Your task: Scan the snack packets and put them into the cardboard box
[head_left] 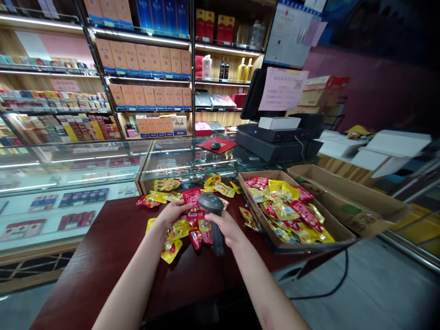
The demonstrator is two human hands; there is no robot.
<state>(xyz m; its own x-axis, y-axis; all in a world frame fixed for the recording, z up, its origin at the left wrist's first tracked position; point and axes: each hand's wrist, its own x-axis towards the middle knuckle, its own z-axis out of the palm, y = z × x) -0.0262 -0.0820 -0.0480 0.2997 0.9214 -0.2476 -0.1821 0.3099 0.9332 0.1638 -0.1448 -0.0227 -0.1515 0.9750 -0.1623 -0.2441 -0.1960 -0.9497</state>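
Note:
My right hand (227, 225) is wrapped round the handle of a dark grey barcode scanner (210, 202), whose head points away from me. To its left, my left hand (174, 211) pinches a red snack packet (192, 196) close beside the scanner head. Under and around both hands, several yellow packets (171, 250) and red packets (195, 239) lie loose on the dark red-brown table (117, 238). More packets (168, 184) are strewn along the table's far side by the glass counter. Part of the held packet is hidden behind my fingers and the scanner.
An open cardboard box (254, 206) full of red and yellow packets stands at the right, its flap (364, 201) folded outward. Beyond are a glass display counter (172, 160), a red mouse pad (220, 145) with a mouse, and a till monitor (254, 94). A black cable (338, 286) hangs at the right.

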